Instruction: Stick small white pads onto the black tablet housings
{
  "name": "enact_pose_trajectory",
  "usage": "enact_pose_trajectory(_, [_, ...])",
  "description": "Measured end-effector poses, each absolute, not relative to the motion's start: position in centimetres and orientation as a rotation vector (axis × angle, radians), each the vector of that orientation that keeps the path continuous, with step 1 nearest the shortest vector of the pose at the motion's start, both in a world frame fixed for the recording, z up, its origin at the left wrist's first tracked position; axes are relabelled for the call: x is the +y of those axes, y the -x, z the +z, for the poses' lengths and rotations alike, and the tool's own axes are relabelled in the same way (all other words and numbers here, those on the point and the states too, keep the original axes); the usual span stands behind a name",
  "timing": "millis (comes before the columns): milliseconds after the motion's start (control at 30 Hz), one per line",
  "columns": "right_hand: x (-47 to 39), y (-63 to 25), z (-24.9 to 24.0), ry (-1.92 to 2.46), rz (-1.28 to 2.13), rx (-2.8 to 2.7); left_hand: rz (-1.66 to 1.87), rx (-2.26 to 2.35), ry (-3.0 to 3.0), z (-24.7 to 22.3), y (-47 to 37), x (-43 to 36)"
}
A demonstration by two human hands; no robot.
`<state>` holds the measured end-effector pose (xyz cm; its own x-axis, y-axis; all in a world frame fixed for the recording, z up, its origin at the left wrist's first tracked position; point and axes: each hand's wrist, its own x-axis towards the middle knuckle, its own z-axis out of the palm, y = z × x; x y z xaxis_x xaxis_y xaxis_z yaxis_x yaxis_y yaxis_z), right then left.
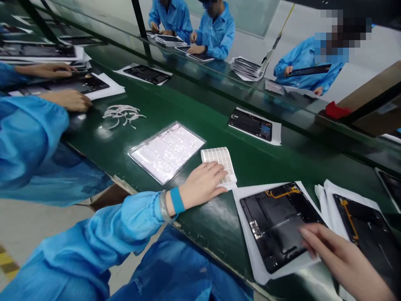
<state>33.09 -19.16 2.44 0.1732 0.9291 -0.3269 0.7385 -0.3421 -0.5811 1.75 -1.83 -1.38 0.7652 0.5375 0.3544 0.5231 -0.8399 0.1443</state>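
My left hand [203, 182], with a blue band and a bracelet at the wrist, lies with its fingers stretched out on a sheet of small pale stickers [222, 155] whose far end curls up. Over the lower right part of a black tablet housing [272, 234] hovers my right hand [335, 246], thumb and forefinger pinched together. Whatever is in that pinch, if anything, is too small or blurred to name. The housing lies on white paper [252, 255], with an orange flex cable [282, 192] along its far edge.
Left of the stickers sits a clear tray [167, 152] of small white parts. Beyond it lie white strips [122, 113]. Another housing [369, 234] is at right, one more [252, 124] farther back. A co-worker's hands [65, 100] work at left; people in blue sit opposite.
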Motion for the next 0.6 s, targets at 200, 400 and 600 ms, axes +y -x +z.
enact_pose_trajectory(200, [-6.8,-23.8,0.0,1.84,0.706,-1.83,0.586,0.937,-2.77,-0.7,-3.1,-0.8])
enact_pose_trajectory(400, [-2.6,-22.3,-0.9,1.769,1.003,-1.95,0.671,0.74,-2.731,-0.3,-1.7,-0.2])
enact_pose_trajectory(600, [-1.3,-23.9,4.6,1.368,1.079,-2.169,0.61,0.578,-2.732,2.8,-2.9,1.6])
